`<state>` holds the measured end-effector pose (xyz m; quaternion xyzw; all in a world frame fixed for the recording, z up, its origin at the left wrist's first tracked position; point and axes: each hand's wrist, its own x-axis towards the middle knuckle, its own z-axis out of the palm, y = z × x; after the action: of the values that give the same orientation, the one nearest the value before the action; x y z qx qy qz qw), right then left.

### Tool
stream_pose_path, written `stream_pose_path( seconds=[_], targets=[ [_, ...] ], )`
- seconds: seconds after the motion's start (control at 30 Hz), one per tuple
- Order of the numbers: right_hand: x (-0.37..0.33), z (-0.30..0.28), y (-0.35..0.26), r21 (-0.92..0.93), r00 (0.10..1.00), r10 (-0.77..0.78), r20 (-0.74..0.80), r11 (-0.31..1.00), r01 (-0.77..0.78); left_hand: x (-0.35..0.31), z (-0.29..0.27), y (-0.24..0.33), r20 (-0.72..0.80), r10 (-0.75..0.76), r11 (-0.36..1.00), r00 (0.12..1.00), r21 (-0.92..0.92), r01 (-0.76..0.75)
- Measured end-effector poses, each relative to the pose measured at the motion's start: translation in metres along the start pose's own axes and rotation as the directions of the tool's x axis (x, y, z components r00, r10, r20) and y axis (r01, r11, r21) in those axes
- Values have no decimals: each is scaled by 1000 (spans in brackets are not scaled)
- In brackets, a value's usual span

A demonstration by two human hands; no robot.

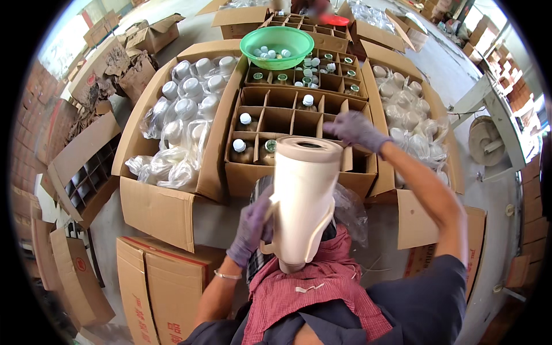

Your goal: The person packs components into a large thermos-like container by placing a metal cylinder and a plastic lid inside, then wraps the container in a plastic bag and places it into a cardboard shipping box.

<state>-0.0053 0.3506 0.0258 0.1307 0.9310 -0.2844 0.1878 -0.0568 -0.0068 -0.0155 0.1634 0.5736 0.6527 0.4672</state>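
Note:
My left hand (pixel 253 224), in a purple glove, grips the side of a cream jug-shaped flask casing (pixel 305 201) with a handle. The casing stands over my lap, its wide end up with a dark round hole, its narrow end against my red checked apron (pixel 310 287). My right hand (pixel 359 131), gloved as well, reaches over the right side of a divided carton (pixel 287 123). Its fingers stretch leftward, slightly blurred, with nothing seen in them. Bottle-like pieces with white caps (pixel 245 119) stand in some compartments; one uncapped round mouth (pixel 270 146) shows behind the casing.
A green basin (pixel 277 48) with white caps rests on the far part of the dividers. Open cartons of plastic-wrapped white parts flank me, left (pixel 190 106) and right (pixel 405 109). A closed carton (pixel 155 287) lies near my left elbow. Another person works beyond the far cartons.

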Motion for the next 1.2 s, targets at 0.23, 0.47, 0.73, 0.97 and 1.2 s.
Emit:
stream_pose_path(
  seconds=[0.23,0.47,0.73,0.97,1.2],
  targets=[
    [47,102,-4,999,988,148,-52,10,51,91,-40,-6,-158,308,951,938,47,-304],
    [43,50,17,884,916,-43,-400,-284,372,180,-25,-19,410,242,965,879,-197,-174],
    [10,21,55,801,756,307,-578,38,597,200,-5,8,248,-17,978,969,-199,68],
    [11,42,61,848,869,149,-471,348,400,214,45,55,438,266,920,859,152,-362],
    [2,59,19,821,868,155,-471,437,368,269,16,-10,215,456,471,864,765,-439]
  ],
)
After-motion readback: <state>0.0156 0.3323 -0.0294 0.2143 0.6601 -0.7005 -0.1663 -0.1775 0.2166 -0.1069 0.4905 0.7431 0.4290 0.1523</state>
